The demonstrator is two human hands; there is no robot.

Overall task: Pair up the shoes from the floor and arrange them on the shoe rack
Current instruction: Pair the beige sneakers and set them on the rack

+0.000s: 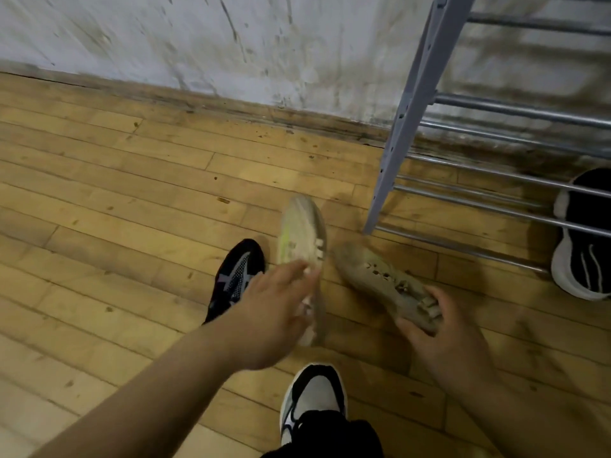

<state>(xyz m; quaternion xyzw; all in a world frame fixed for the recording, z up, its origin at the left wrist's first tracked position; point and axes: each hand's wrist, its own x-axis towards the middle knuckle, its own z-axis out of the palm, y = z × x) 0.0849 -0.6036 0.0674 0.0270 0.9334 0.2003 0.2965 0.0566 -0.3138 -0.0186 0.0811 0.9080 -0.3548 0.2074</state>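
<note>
Head view: right hand (439, 328) curls its fingers round the tan shoe (373, 276) at the heel; left hand (271, 315) touches the pale shoe (299, 229), grip unclear through blur. Both shoes seem light and soft-sided; hold at the heels.

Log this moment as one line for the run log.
stage: pairing | left hand: grips cream sneaker | right hand: grips tan sneaker | floor: black sneaker | at shoe rack: black-and-white sneaker

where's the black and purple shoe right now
Head view, left of centre: the black and purple shoe lies on the wooden floor, just left of the pale shoe held in the left hand, partly hidden by that wrist.
</note>
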